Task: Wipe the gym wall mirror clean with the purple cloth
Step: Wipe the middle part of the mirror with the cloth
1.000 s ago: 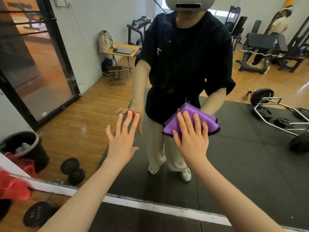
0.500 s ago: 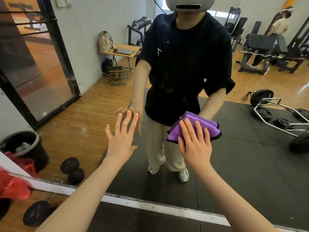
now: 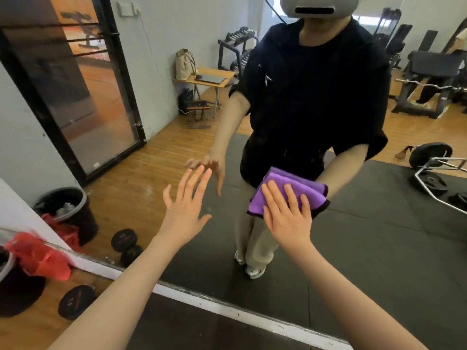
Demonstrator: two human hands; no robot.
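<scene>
The wall mirror (image 3: 379,248) fills most of the view and reflects the gym and me. A folded purple cloth (image 3: 290,190) lies flat against the glass at mid-height, right of centre. My right hand (image 3: 288,218) presses on it with straight, spread fingers. My left hand (image 3: 187,205) is held up to the left of the cloth with its fingers straight, fingertips at the glass. Its reflection meets it just above.
The mirror's white bottom edge (image 3: 227,309) runs along the floor. On the left stand a black bin (image 3: 15,281) with a red bag (image 3: 38,253) and a weight plate (image 3: 75,301). Dumbbells, benches and plates appear only as reflections.
My right hand has slid the purple cloth down and to the right on the glass. My left hand has stayed almost where it was.
</scene>
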